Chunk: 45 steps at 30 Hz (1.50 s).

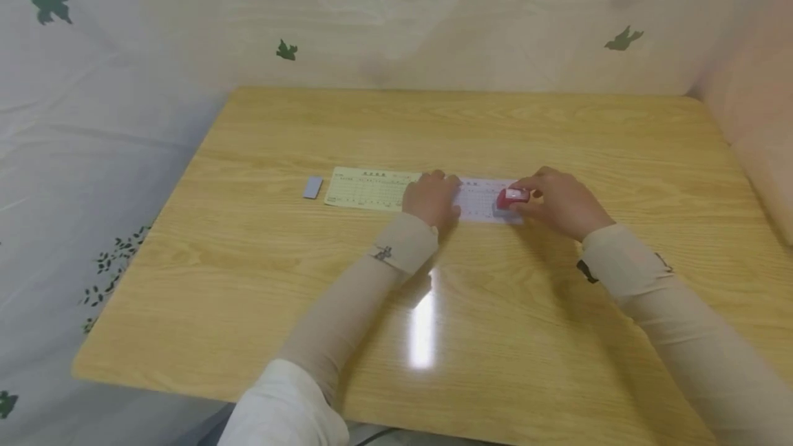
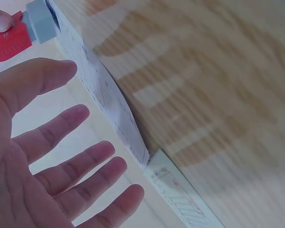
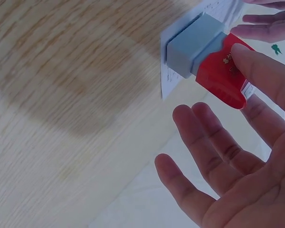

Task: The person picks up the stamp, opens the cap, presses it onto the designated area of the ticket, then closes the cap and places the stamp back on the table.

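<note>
In the head view, my right hand [image 1: 562,202] pinches a red and grey self-inking stamp [image 3: 224,71] between thumb and forefinger, the other fingers spread apart. The stamp's grey base [image 3: 192,46] stands against the right end of a pale lilac printed form [image 1: 476,199]; the ink face is hidden. My left hand [image 1: 431,199] is over the place where the lilac form meets a yellow-green printed form [image 1: 365,189]. Its fingers [image 2: 61,167] are extended and hold nothing. The lilac form bows slightly up off the table in the left wrist view.
A small blue-grey rectangular piece [image 1: 312,187] lies left of the yellow-green form. The wooden table [image 1: 260,281] carries a bright reflection near its front. Hanging cloth with green bird prints [image 1: 384,26] closes off the back and sides.
</note>
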Each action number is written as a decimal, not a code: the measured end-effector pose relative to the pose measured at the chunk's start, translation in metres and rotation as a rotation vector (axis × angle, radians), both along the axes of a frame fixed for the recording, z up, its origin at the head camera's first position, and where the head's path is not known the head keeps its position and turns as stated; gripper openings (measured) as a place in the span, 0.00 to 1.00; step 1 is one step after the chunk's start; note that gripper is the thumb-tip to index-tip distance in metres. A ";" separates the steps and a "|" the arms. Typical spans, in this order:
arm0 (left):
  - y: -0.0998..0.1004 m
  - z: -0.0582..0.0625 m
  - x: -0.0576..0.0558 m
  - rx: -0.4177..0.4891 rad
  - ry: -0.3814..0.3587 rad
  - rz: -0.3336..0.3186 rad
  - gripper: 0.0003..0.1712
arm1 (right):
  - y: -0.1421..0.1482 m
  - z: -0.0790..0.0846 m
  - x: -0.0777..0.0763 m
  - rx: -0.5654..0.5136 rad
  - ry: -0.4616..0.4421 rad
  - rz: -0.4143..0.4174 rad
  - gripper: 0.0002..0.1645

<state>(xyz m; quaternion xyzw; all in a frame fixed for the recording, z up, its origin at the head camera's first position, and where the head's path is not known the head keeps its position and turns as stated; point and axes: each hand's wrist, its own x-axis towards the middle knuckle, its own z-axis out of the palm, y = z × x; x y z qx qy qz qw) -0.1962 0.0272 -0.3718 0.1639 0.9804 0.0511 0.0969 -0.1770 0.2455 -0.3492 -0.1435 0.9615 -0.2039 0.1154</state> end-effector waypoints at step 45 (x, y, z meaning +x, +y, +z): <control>-0.055 0.008 -0.011 0.062 0.041 0.079 0.30 | -0.011 0.016 0.005 -0.016 0.036 -0.052 0.26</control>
